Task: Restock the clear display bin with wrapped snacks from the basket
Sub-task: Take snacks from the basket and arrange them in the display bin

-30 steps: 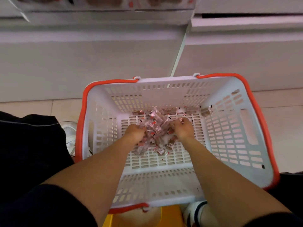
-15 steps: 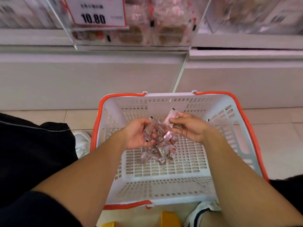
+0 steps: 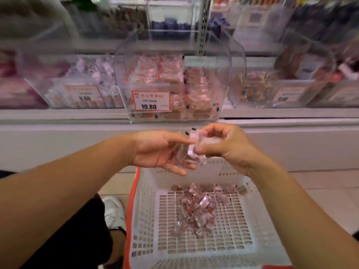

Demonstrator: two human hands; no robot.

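Note:
A bundle of clear-wrapped snacks is held between both hands above the basket. My left hand cups the bundle from below and the left, fingers partly curled around it. My right hand pinches the top wrappers with thumb and fingers. Straight ahead on the shelf stands the clear display bin, lid raised, partly stocked with similar wrapped snacks and bearing a 10.80 price tag. Below, the white basket with an orange rim holds several loose wrapped snacks.
Other clear bins of snacks stand left and right on the same white shelf. More goods fill the shelf above. A white shoe and a dark trouser leg lie left of the basket on the tiled floor.
Both hands lifted a bundle of snacks out of the basket and rose toward the clear bin. The view tilted up from the basket to the shelf.

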